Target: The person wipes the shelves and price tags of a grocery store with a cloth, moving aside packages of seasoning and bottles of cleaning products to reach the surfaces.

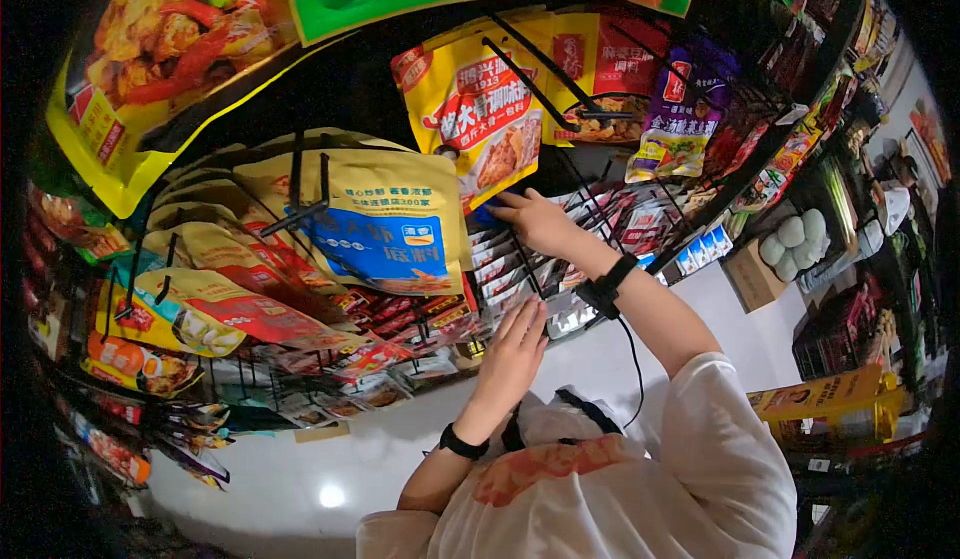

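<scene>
My right hand (540, 224) reaches in among the hanging packets, its fingers apart, just below a yellow packet (485, 109) with red print. Something dark blue shows by its fingertips, too small to make out. Lower down, my left hand (515, 349) has its fingers stretched out close together beside rows of small silvery packets (500, 264); nothing shows in it. A beige and blue pouch (385, 224) hangs to the left of both hands. Black bands circle both wrists.
Black hooks jut out from the rack, including one by the beige pouch (300, 217). Large packets (190, 44) hang close at the upper left. A purple packet (690, 99) hangs at the right. Beyond it, a cardboard box (752, 277) stands near pale round items (793, 242).
</scene>
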The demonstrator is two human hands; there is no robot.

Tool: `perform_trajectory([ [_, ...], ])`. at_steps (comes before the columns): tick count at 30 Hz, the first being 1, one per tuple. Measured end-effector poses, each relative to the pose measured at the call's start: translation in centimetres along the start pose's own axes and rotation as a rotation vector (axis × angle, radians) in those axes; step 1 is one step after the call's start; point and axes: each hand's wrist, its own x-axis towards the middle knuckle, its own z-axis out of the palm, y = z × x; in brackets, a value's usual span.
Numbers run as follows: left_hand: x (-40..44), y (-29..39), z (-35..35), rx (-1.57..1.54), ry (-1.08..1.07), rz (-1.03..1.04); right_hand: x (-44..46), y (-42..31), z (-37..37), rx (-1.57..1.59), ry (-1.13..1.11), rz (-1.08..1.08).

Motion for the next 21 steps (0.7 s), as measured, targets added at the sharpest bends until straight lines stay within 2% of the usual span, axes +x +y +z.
perform_trajectory([
  [3,0.3,0.3,0.0,0.004,0.036,0.004,-2.2,-1.6,-2.2,-0.152,-0.042,-0.162],
  [9,0.5,1.4,0.5,0.062,0.064,-0.041,-7.2,-3.8,-5.0,0.017,-0.085,-0.203],
  [12,0.8,1.8,0.8,0.062,0.099,-0.085,-9.6,-3.4,-5.0,0.147,0.021,-0.178],
  [13,0.8,1.9,1.0,0.055,0.118,-0.107,-10.4,-3.5,-5.7,0.169,-0.051,-0.130],
  [17,1.0,2.6,1.8,0.063,0.189,-0.173,-13.7,-3.5,-6.2,0.271,-0.052,-0.041],
  [21,1.9,3.5,2.0,0.113,0.220,-0.179,-15.1,-2.5,-7.1,0.262,0.077,-0.130],
])
